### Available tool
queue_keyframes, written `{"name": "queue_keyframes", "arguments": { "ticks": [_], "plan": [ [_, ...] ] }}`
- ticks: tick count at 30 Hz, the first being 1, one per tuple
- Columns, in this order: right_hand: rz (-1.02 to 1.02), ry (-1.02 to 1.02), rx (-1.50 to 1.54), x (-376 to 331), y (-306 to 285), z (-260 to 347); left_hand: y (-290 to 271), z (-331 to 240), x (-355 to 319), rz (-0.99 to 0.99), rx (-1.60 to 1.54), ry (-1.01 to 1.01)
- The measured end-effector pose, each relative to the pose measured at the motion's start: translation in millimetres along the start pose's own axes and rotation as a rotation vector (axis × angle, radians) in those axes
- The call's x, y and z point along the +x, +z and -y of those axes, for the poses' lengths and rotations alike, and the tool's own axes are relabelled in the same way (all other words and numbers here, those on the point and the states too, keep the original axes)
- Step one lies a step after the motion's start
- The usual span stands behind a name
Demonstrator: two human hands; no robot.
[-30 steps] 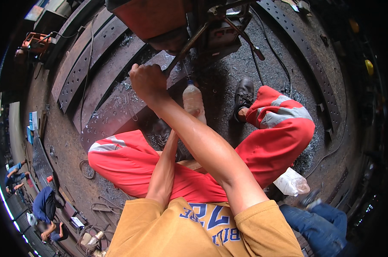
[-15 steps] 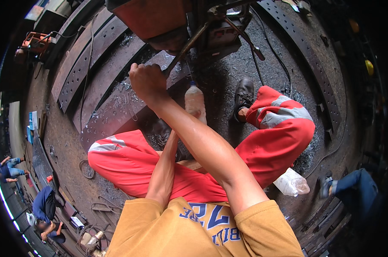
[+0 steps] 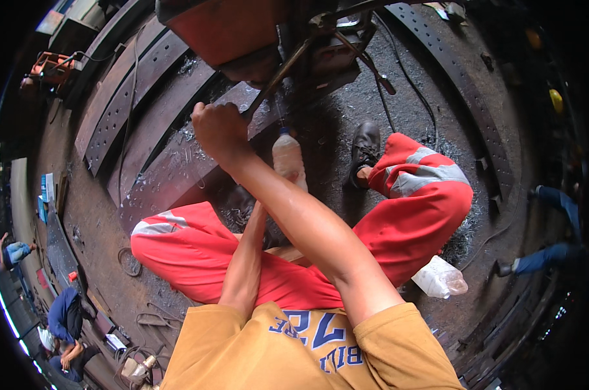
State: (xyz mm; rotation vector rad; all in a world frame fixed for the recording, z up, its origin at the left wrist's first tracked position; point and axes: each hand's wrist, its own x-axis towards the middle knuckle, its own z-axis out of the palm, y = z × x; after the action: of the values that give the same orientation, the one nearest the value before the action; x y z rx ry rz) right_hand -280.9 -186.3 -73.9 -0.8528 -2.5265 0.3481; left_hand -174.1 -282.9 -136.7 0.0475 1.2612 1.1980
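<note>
My right hand [image 3: 221, 133] is closed around the end of a long metal lever [image 3: 278, 79] on the orange-red machine [image 3: 226, 29] ahead of me. My right forearm crosses over to the left side. Beneath it, my left hand [image 3: 295, 177] grips a plastic bottle [image 3: 288, 155] of whitish liquid with a blue cap; the forearm hides most of that hand. The bottle's cap points up toward the machine's underside, and a thin pale streak runs between them. A second lever [image 3: 366, 62] sticks out to the right.
Long steel plates with rows of holes [image 3: 116, 97] lie at left, another [image 3: 447, 71] at right. Metal shavings and cables [image 3: 415, 84] litter the floor. A clear plastic container [image 3: 439, 277] lies by my right knee. Co-workers crouch at lower left [image 3: 67, 325]; another person's legs [image 3: 548, 257] are at right.
The person at right has moved, with both legs now showing. My hands keep their holds on the lever and the bottle. The whole view has shifted slightly.
</note>
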Motion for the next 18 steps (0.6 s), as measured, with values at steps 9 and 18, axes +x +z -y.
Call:
{"name": "queue_keyframes", "arguments": {
  "ticks": [9,18],
  "plan": [
    [-0.167,0.152,0.020,0,24,5,-22,22,20,-0.010,0.184,0.034],
    [-0.129,0.093,0.053,1,60,8,-11,39,29,0.058,0.308,0.041]
  ]
}}
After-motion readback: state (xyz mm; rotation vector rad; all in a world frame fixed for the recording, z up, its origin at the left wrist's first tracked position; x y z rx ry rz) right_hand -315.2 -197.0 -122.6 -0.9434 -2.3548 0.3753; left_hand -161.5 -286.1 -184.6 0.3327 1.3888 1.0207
